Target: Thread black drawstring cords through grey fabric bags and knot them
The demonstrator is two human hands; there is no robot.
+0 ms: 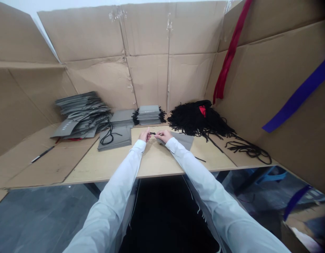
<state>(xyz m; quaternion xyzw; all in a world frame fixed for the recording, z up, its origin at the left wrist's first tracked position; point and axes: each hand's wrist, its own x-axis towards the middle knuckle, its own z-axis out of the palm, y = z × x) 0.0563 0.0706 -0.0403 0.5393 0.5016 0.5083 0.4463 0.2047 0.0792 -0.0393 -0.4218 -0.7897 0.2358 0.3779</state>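
Over the middle of the table, my left hand (144,135) and my right hand (164,135) pinch a short stretch of black cord (152,133) between them. The cord looks knotted or looped there, though it is too small to make out. Partly under my right hand and forearm lies a flat grey paper bag (185,140). A loose end of black cord (200,159) pokes out past my right sleeve. Just behind my hands stands a neat stack of grey bags (148,115) with black cord at both sides.
A tall, uneven pile of grey bags (85,112) leans at the back left, near flat grey bags (116,138) with a cord on top. A heap of black cords (196,119) lies at the back right. Cardboard walls (149,42) enclose the table; red ribbon (232,52) and blue ribbon (296,98) hang right.
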